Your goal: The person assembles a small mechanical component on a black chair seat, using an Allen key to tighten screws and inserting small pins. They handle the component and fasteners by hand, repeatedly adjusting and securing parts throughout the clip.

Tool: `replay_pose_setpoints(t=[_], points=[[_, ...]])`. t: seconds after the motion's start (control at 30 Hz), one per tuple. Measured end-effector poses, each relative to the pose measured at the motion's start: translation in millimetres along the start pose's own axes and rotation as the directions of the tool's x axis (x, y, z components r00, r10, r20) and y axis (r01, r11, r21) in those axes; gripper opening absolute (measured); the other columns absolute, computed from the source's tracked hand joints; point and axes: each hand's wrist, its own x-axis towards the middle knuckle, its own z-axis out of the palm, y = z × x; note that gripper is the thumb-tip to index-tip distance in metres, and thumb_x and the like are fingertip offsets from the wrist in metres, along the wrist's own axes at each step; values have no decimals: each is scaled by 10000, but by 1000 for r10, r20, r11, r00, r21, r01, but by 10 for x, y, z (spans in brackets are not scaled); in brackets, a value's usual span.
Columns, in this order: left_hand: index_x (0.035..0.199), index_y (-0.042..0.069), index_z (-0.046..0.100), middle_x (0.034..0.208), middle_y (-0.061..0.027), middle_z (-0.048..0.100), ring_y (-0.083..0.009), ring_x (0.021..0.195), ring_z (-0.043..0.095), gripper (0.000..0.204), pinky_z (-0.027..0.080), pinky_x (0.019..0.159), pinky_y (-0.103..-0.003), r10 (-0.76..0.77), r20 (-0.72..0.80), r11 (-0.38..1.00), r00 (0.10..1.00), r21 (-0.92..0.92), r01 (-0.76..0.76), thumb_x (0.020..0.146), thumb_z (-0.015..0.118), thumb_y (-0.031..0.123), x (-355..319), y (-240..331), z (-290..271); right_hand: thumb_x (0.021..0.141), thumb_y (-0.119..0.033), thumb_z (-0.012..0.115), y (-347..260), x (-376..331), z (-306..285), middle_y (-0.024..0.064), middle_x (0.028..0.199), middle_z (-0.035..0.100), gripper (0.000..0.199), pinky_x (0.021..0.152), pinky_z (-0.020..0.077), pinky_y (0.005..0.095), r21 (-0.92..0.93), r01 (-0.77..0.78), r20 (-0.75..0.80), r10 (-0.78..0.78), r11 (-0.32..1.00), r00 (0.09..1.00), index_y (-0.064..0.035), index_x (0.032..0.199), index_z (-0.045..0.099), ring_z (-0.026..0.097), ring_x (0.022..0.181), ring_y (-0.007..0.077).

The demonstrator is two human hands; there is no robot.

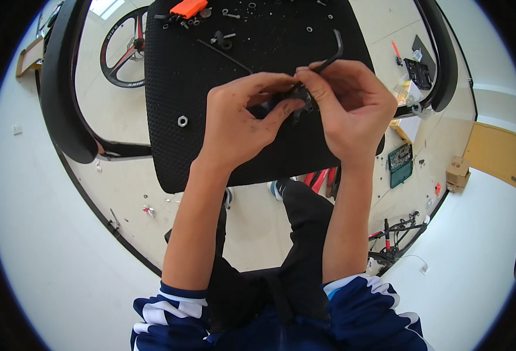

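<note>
Over a black textured chair seat, both my hands are close together with fingers closed. My left hand pinches a small dark metal part, mostly hidden behind the fingers. In my right hand is a black hex key, its bent end pointing up and away. The key's other end meets the dark part between my fingertips; whether it sits in a socket is hidden. Beyond my left knuckles a thin dark rod lies on the seat. A silver hex nut rests left of my left hand.
Bolts, washers and a dark clamp-like piece lie scattered at the seat's far side, beside an orange object. Black armrests flank the seat. On the floor are a spoked wheel, a green parts case and a bike frame.
</note>
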Motion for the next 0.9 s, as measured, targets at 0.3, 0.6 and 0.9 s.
replay_pose_setpoints(t=[0.3,0.6,0.9], points=[[985,9,749,873,-95,743,-182,799,739,225,588,726,-272,19,-37,989,999,148,-13,769,809,-5,1,50,45,785,36,800,-16,36,-33,74,791,730,121,696,552,229,-45,-18,-72,15,999,997,23,835,691,704,737,112],[951,-7,729,857,-81,730,-153,798,734,176,587,734,-261,-12,-32,989,999,147,16,792,804,-6,9,46,34,819,53,772,67,60,-75,98,855,735,127,751,561,243,97,-28,4,27,995,1000,27,914,693,719,802,144],[939,7,725,861,-65,716,-133,806,715,162,579,763,-256,-64,43,993,997,103,59,804,813,23,-1,34,2,866,43,733,169,95,-254,127,905,752,122,810,591,266,80,-34,-110,43,996,993,31,983,700,744,866,181]])
